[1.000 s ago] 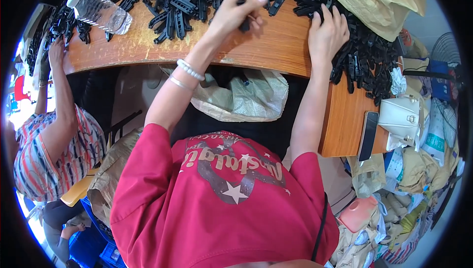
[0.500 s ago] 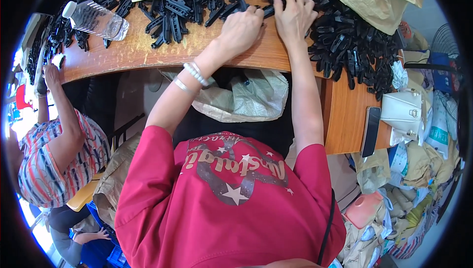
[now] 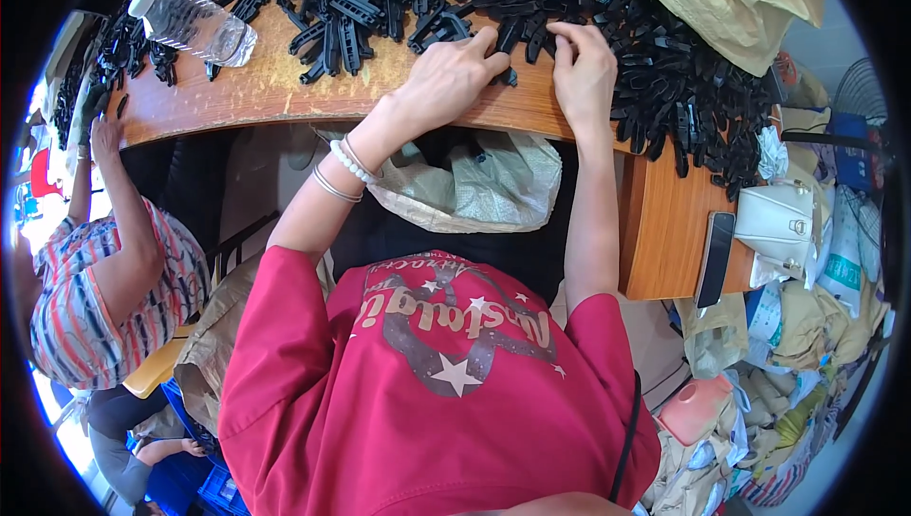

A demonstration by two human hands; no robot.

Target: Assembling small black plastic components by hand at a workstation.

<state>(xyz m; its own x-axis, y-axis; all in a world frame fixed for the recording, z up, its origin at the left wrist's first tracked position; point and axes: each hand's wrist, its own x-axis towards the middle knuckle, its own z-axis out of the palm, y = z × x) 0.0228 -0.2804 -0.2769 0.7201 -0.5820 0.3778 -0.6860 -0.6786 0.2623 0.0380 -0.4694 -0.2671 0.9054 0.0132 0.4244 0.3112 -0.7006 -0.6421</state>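
A: Status?
B: L hand (image 3: 446, 86) at 12 o'clk, R hand (image 3: 586, 79) at 1 — fingers curled, can't tell if pinching.
A: Black plastic clips (image 3: 685, 110)?
B: Heaped 10 to 2 o'clk on wood desk (image 3: 266, 79) — some btwn hands.

A crimson T-shirt (image 3: 441, 421) accompanies a white beaded bracelet (image 3: 352, 163).

Through my remote head view, large pale lettering (image 3: 465, 317) reads upside down across a red T-shirt (image 3: 427, 450); smaller lettering (image 3: 419, 271) toward the hem is too foreshortened for me to read fully.
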